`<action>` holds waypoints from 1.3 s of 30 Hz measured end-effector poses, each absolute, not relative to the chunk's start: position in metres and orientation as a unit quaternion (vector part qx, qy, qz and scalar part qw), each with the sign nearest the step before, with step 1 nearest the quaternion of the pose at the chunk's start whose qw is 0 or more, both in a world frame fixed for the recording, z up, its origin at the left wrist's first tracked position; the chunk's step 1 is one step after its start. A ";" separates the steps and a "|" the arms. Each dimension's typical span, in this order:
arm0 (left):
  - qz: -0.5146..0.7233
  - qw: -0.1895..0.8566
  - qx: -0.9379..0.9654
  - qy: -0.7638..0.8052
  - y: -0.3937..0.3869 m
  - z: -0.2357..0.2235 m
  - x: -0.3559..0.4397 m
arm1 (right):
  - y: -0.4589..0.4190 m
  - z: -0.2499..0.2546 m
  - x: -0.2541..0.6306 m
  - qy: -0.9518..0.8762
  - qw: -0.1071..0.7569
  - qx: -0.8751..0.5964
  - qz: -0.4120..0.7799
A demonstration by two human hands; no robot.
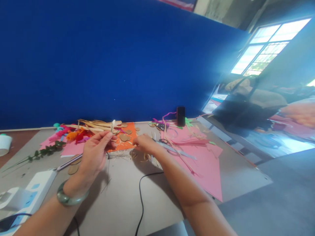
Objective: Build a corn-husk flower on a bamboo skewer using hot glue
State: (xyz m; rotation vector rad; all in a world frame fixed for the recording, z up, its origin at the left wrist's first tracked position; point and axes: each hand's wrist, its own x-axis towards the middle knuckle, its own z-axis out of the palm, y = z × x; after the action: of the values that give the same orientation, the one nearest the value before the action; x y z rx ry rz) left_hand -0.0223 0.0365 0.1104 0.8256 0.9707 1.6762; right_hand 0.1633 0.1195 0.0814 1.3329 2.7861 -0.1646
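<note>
My left hand (98, 146), a green bangle (66, 196) on its wrist, is raised over the table with thumb and fingers pinched on a pale, flat strip (113, 125). The strip stands upright out of the fingertips. My right hand (144, 143) is low at the right edge of an orange sheet (134, 131), its fingers bent together. What those fingers hold, if anything, is hidden. Round wooden slices (125, 137) and pale scraps lie on the orange sheet between my hands. Behind my left hand lies a bundle of tan strips (98, 124).
Pink sheets (206, 173), scissors (163, 141) and a black phone (180, 116) are at the right. Coloured fuzzy stems (73, 134), a leafy sprig (46, 150) and a white power strip (36, 188) are at the left. A black cable (140, 190) crosses the front. A blue partition (110, 59) stands behind.
</note>
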 end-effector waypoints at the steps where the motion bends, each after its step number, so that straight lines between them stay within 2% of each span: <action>1: 0.689 0.498 0.340 0.402 0.037 0.110 -0.022 | 0.120 0.078 0.162 0.905 0.029 0.420 -0.060; 10: 0.686 0.500 0.343 0.402 0.037 0.112 -0.023 | 0.130 0.057 0.161 0.936 0.019 0.341 -0.085; 18: 0.680 0.508 0.357 0.391 0.040 0.105 -0.023 | 0.133 0.046 0.160 0.931 0.018 0.344 -0.118; 22: 0.680 0.515 0.351 0.387 0.045 0.099 -0.023 | 0.135 0.050 0.163 0.925 -0.011 0.353 -0.139; 27: 0.684 0.522 0.346 0.374 0.046 0.094 -0.021 | 0.137 0.071 0.174 0.915 -0.095 0.351 -0.173; 29: 0.685 0.524 0.344 0.371 0.045 0.093 -0.018 | 0.133 0.081 0.176 0.888 -0.196 0.343 -0.237; 31: 0.686 0.524 0.345 0.369 0.045 0.091 -0.016 | 0.127 0.089 0.174 0.821 -0.325 0.319 -0.345; 33: 0.686 0.522 0.350 0.367 0.044 0.089 -0.014 | 0.119 0.096 0.169 0.738 -0.412 0.277 -0.457; 36: 0.690 0.521 0.353 0.357 0.042 0.088 -0.010 | 0.106 0.103 0.160 0.657 -0.453 0.224 -0.559; 39: 0.692 0.527 0.352 0.346 0.040 0.087 -0.007 | 0.096 0.107 0.155 0.633 -0.456 0.208 -0.591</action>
State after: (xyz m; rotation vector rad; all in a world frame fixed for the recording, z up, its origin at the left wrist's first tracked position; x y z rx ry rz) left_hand -0.0067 0.0401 0.0866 0.8423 0.8278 1.6542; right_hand 0.1550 0.0956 0.1074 0.9558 2.9055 -2.7116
